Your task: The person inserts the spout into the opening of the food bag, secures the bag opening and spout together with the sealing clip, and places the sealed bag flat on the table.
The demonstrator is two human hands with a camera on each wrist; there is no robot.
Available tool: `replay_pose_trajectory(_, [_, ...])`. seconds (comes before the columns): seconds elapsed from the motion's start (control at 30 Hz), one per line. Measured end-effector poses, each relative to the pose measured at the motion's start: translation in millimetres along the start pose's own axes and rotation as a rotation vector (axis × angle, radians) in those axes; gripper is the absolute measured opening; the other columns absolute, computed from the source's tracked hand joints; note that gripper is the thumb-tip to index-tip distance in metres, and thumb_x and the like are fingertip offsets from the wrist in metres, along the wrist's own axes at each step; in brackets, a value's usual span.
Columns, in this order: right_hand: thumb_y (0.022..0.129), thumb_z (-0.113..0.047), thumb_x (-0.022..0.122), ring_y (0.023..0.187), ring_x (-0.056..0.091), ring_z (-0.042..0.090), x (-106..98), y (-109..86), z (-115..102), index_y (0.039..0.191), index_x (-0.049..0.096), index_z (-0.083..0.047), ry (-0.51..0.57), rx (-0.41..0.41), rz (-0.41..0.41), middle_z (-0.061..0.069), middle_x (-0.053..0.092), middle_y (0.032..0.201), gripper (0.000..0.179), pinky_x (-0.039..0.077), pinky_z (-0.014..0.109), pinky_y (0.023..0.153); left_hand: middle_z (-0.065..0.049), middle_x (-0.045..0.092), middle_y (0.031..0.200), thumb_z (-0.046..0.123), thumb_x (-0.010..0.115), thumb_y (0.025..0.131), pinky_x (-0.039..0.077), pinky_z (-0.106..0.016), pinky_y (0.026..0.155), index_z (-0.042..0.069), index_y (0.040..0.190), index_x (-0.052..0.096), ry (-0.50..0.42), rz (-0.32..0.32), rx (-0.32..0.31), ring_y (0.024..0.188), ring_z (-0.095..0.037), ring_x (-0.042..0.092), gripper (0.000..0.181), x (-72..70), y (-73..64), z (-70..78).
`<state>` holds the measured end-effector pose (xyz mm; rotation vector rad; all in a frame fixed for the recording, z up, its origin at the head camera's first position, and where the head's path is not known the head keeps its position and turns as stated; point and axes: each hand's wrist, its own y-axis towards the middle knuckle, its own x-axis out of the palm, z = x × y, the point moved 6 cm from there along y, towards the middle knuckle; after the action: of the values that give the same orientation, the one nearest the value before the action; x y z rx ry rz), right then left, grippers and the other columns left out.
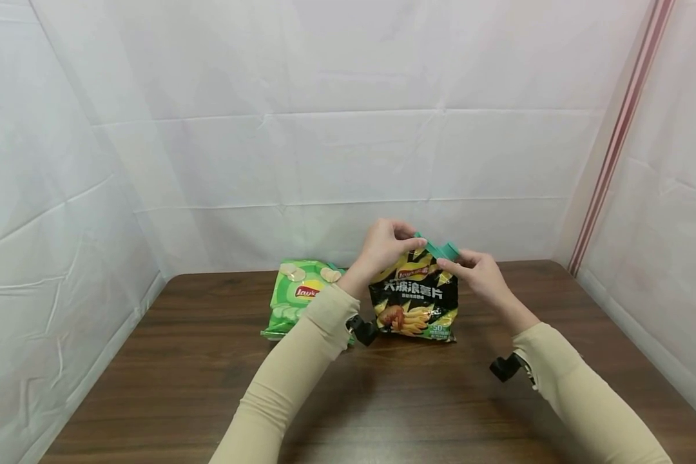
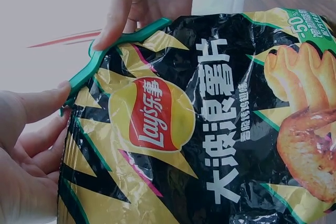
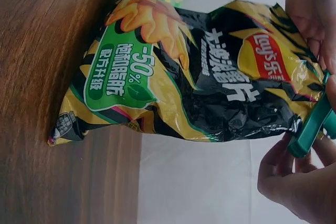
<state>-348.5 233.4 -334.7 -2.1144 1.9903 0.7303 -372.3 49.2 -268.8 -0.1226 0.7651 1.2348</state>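
A black and yellow Lay's chip bag stands upright on the table, its front facing me. Across its top edge lies a green bag clip, angled down to the right in the head view. My left hand pinches the left end of the clip at the bag's top corner. With thumb and fingers, my right hand grips the clip's wider right end. In the left wrist view the right thumb presses on the clip, and the bag's top edge sticks out beside the left fingers. Part of the clip is hidden behind the fingers.
Left of the black bag, a green Lay's chip bag leans back, partly covered by my left forearm. A teal strip shows at its top edge. The brown wooden table is bordered by white sheeting at the back and sides.
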Motion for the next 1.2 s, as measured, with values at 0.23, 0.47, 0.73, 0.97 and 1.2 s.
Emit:
replay_pose_trajectory(0.23, [0.088,-0.041,0.065,0.097,0.056,0.014,0,-0.6,-3,0.115,0.068,-0.006,0.011,-0.031,-0.022,0.000,0.065,0.105,0.044,0.047,0.032,0.083,-0.006,0.072,0.089,0.026,0.070,0.087,0.050,-0.021,0.061,0.006,0.098,0.073,0.003,-0.031,0.040,0.073,-0.013,0.063,0.022,0.9,-1.7,2.8])
replay_pose_trajectory(0.47, [0.088,-0.038,0.066,0.091,0.052,0.015,1,-2.3,-6,0.114,0.069,-0.004,0.025,-0.048,-0.013,-0.005,0.062,0.097,0.042,0.046,0.028,0.076,-0.008,0.072,0.095,0.025,0.069,0.088,0.051,-0.021,0.066,0.005,0.104,0.071,0.021,-0.043,0.014,0.080,-0.015,0.065,0.026,0.1,-2.8,3.6])
replay_pose_trajectory(0.73, [0.089,-0.035,0.067,0.094,0.051,0.015,3,-4.8,-5,0.118,0.067,-0.007,0.033,-0.066,-0.006,-0.006,0.061,0.103,0.041,0.046,0.033,0.077,-0.004,0.071,0.088,0.026,0.070,0.087,0.051,-0.024,0.065,0.010,0.094,0.073,-0.052,-0.030,-0.004,0.078,-0.015,0.064,0.019,0.2,-6.4,1.5])
replay_pose_trajectory(0.97, [0.088,-0.035,0.067,0.094,0.052,0.014,2,-4.9,-6,0.117,0.068,-0.007,0.044,-0.060,0.004,-0.009,0.062,0.100,0.040,0.047,0.032,0.077,-0.001,0.069,0.081,0.026,0.069,0.088,0.048,-0.025,0.061,0.012,0.089,0.070,-0.081,0.003,0.056,0.073,-0.015,0.062,0.014,1.7,-8.7,1.5])
replay_pose_trajectory(1.2, [0.092,-0.026,0.064,0.084,0.053,0.013,3,-12.3,-20,0.118,0.066,0.000,0.016,-0.073,-0.031,-0.010,0.062,0.094,0.037,0.044,0.029,0.071,-0.004,0.067,0.079,0.025,0.069,0.088,0.044,-0.022,0.056,0.010,0.089,0.071,-0.035,-0.025,0.052,0.066,-0.016,0.057,0.015,-0.3,-9.3,3.2])
